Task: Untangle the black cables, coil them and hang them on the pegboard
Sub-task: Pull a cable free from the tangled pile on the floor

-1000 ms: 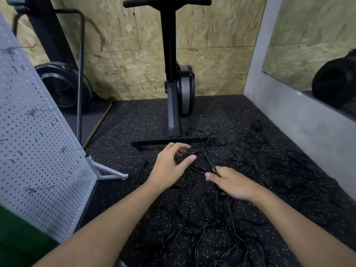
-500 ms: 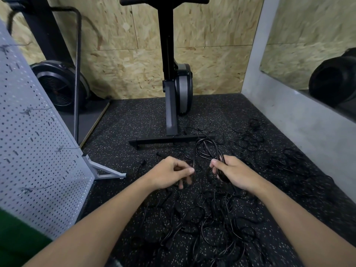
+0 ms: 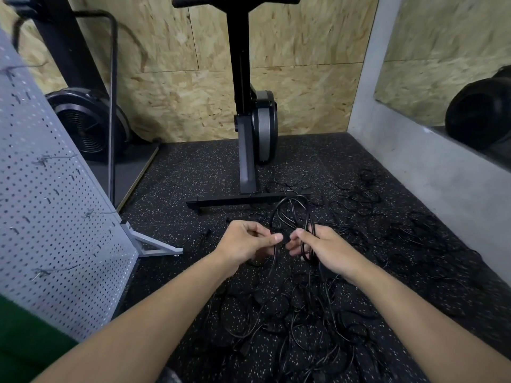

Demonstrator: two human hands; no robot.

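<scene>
One pegboard waits well left of the machine base. Just in front of that base, the left hand pinches a loose strand between thumb and fingertips, likely feeding it across. The right hand curls its fingers round the gathered loops, keeping the coil together. The hands sit closer than half a second ago. The remaining black cables sprawl in front and right of it.

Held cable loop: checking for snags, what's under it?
Loose black cables on the speckled floor mat. The right hand covers the lower loop, hiding any link to the pile.
</scene>
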